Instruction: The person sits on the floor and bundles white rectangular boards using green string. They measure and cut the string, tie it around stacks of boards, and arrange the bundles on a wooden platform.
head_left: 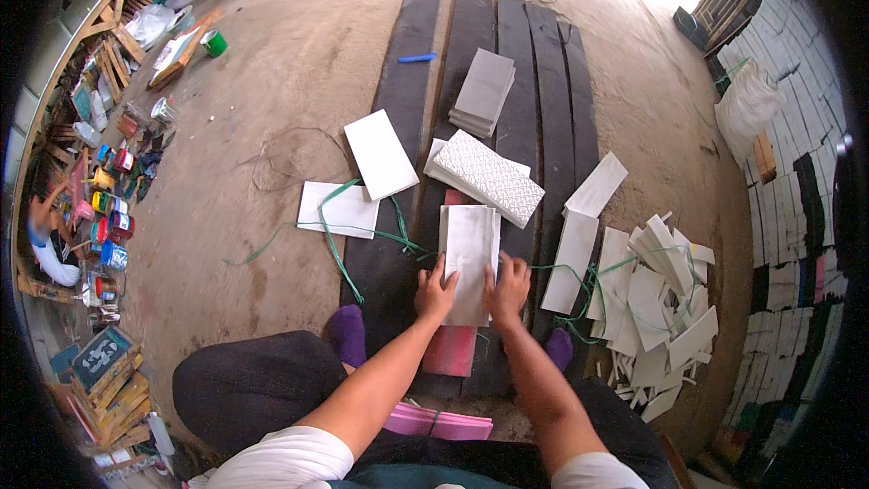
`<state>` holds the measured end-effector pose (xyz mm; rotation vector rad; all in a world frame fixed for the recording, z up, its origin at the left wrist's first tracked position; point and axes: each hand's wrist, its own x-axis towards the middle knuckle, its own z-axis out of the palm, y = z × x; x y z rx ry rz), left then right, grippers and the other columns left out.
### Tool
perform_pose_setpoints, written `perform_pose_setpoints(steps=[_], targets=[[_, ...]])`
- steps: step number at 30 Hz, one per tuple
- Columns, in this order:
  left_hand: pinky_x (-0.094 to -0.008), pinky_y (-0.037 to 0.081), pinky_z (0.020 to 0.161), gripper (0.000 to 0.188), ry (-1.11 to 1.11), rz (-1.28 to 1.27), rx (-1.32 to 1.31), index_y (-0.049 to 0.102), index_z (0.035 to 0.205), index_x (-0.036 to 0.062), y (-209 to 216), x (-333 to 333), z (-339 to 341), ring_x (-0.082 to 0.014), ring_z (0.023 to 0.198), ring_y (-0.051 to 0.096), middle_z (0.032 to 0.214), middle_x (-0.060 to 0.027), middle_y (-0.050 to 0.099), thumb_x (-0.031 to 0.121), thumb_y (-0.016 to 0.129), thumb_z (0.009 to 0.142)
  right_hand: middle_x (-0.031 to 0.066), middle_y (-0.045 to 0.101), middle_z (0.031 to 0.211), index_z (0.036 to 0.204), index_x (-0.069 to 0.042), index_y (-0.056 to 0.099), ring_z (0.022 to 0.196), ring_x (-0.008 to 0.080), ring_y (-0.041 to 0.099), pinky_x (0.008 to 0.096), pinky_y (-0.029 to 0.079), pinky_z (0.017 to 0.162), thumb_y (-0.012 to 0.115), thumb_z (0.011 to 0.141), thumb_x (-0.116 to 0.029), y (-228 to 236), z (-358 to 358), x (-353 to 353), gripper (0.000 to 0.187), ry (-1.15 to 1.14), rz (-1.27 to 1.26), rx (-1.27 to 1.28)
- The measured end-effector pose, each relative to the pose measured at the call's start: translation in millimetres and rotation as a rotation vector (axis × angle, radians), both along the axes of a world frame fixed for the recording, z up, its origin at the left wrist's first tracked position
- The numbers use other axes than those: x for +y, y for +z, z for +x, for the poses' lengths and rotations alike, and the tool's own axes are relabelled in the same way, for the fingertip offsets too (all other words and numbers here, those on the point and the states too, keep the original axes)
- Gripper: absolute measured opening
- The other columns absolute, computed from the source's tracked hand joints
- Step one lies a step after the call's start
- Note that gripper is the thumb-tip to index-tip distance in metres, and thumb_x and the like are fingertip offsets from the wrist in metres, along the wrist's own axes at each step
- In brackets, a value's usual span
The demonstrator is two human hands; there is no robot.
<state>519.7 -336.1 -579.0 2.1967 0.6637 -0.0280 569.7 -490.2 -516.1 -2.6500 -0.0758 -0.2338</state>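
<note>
A stack of white rectangular sheets (pixel 470 258), apparently foam, lies lengthwise in front of me on a red block (pixel 449 351). My left hand (pixel 436 293) holds the stack's left edge, its thumb near the top face. On the opposite edge, my right hand (pixel 507 288) grips with bent fingers. The sheets' edges are slightly uneven. Just beyond lies a pile topped by a white sheet with an embossed pattern (pixel 489 178). Green plastic twine (pixel 330 235) trails to the left of the stack, over a white sheet (pixel 319 208).
Black planks (pixel 389 163) lie under the work. Farther off are a grey stack (pixel 484 86) and a blue tool (pixel 417 59). White offcuts (pixel 652 308) are heaped at right. A bound pink bundle (pixel 439 421) sits close to me. Paint jars (pixel 116 226) line the left side.
</note>
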Motion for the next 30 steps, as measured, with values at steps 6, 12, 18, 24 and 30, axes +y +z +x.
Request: perform_pose_setpoints(steps=[6,12,18,24,30], targets=[[-0.0515,0.054,0.085,0.064,-0.045,0.035,0.048,0.047,0.151,0.0376,-1.2,-0.5,-1.4,-0.0410,0.108,0.063,0.122,-0.0174,0.054,0.058,0.062,0.093,0.0213,0.041,0.155,0.149,-0.016,0.044,0.143,0.0400,0.040,0.0502,0.038,0.112,0.075,0.077,-0.018,14.5,148.7,-21.1,0.078,0.200,-0.304,-0.036],[-0.0507,0.056,0.081,0.063,-0.042,0.031,0.037,0.048,0.150,0.0393,7.3,3.9,-7.0,-0.0391,0.101,0.065,0.116,-0.0147,0.054,0.058,0.063,0.092,0.0175,0.037,0.158,0.157,-0.043,0.028,0.143,0.0395,0.041,0.0516,0.042,0.112,0.086,0.073,-0.030,40.0,195.2,-24.8,0.103,0.448,-0.511,0.333],[-0.0507,0.055,0.083,0.062,-0.028,0.057,0.021,0.047,0.151,0.0393,-3.9,-1.2,-6.9,-0.0393,0.101,0.064,0.114,-0.0164,0.053,0.060,0.060,0.093,0.0132,0.059,0.137,0.150,-0.037,0.046,0.124,0.0359,0.059,0.0465,0.052,0.100,0.075,0.088,-0.035,36.3,203.8,-49.2,0.068,0.386,-0.162,0.303],[-0.0522,0.054,0.088,0.062,-0.034,0.017,0.067,0.042,0.153,0.0409,-1.2,-1.9,-0.1,-0.0430,0.107,0.063,0.122,-0.0197,0.053,0.060,0.057,0.095,0.0144,0.068,0.124,0.143,-0.018,0.054,0.112,0.0387,0.065,0.0469,0.053,0.089,0.061,0.101,-0.025,61.2,151.6,-49.1,0.043,0.038,-0.006,0.030],[-0.0528,0.055,0.083,0.060,-0.008,0.057,0.034,0.039,0.154,0.0426,-5.3,-7.9,-3.1,-0.0435,0.102,0.064,0.122,-0.0205,0.052,0.055,0.055,0.098,0.0186,0.043,0.156,0.156,-0.001,0.032,0.140,0.0280,0.046,0.0369,0.034,0.116,0.050,0.105,-0.008,26.5,16.2,-22.6,0.054,-0.053,0.794,0.136]])
